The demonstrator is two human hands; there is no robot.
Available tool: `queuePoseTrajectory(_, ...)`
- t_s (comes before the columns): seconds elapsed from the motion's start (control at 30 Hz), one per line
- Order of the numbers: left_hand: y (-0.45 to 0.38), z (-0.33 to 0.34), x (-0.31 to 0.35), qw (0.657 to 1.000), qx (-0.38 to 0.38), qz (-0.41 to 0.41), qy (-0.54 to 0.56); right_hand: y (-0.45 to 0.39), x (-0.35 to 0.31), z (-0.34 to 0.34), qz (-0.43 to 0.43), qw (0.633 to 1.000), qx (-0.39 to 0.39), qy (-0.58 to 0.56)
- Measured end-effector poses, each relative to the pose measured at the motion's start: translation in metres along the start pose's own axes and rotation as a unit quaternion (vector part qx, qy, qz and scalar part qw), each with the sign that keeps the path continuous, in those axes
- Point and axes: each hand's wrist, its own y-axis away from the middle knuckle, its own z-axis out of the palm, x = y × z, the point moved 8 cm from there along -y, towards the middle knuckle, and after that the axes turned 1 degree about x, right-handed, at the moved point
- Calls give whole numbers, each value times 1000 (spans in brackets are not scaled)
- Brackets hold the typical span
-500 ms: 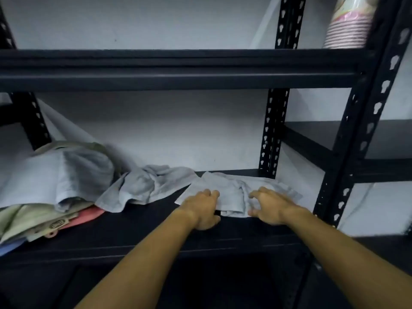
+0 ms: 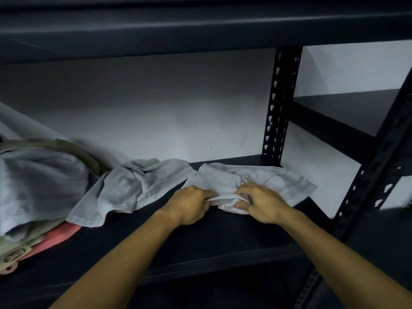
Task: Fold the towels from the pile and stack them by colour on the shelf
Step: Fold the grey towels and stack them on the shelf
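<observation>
A pale grey towel (image 2: 281, 181) lies crumpled on the black shelf (image 2: 200, 239), right of centre. My left hand (image 2: 189, 204) and my right hand (image 2: 260, 201) both pinch its bunched near edge, close together, fingers curled round the cloth. A second grey towel (image 2: 133, 186) lies loose to the left. At the far left sits the pile (image 2: 38, 181), with a grey towel on top, olive and beige cloth under it and a pink towel (image 2: 62, 237) at the bottom.
A black upper shelf (image 2: 200, 25) hangs low overhead. A perforated black upright (image 2: 278, 108) stands at the back right and another (image 2: 379, 170) at the front right. Beyond it lies a neighbouring shelf (image 2: 347, 108). A white wall is behind.
Both hands have gathered the towel's near edge into a bunched fold and now pinch it; before, they lay on top of it. The camera has moved closer and lower.
</observation>
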Motion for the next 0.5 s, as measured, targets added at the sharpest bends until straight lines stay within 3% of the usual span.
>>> queuePoseTrajectory(0.17, -15, -29, -15, 997, 76, 22, 28, -5, 6, -13, 71, 983, 58, -159)
queuePoseTrajectory(0.27, -8, -53, 0, 971, 209, 112, -37, -6, 0, -29, 96, 952, 94, -277)
queuePoseTrajectory(0.37, 17, -71, 23, 927, 327, 162, -86, -9, -2, -42, 107, 939, 116, -305)
queuePoseTrajectory(0.43, 27, -72, 32, 918, 347, 171, -87, -10, -1, -44, 114, 930, 115, -329)
queuePoseTrajectory(0.5, 26, -68, 29, 935, 322, 142, -42, -9, -2, -45, 112, 924, 100, -353)
